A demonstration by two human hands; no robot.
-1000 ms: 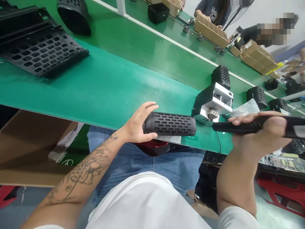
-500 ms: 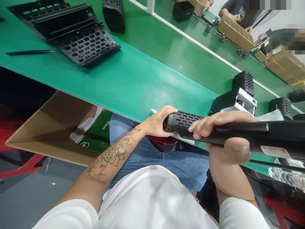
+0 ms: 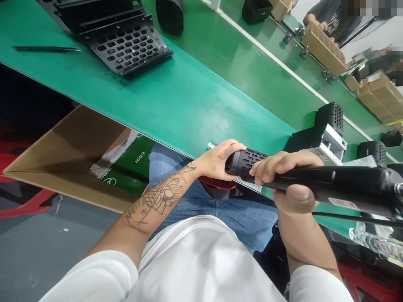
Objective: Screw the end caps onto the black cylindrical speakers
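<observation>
Casing (image 3: 250, 156), black and slotted, lying lengthwise at the near edge of a green worktop (image 3: 201, 100), in front of the person's lap. The left hand (image 3: 217, 162) grasps its left end, forefinger over the top and thumb along the near side. The right hand (image 3: 292, 174) is wrapped around a thick black driver (image 3: 349, 186), which slants over the casing and hides much of it; whether the tip touches cannot be told. Beyond the driver stands a metal-fronted machine (image 3: 335, 144); to the left are perforated panels (image 3: 129, 48). The casing looks like stiff plastic, probably fairly light, smooth enough to slide or roll, and likely weakest across its slots. The solid end rim seems the safest hold.
</observation>
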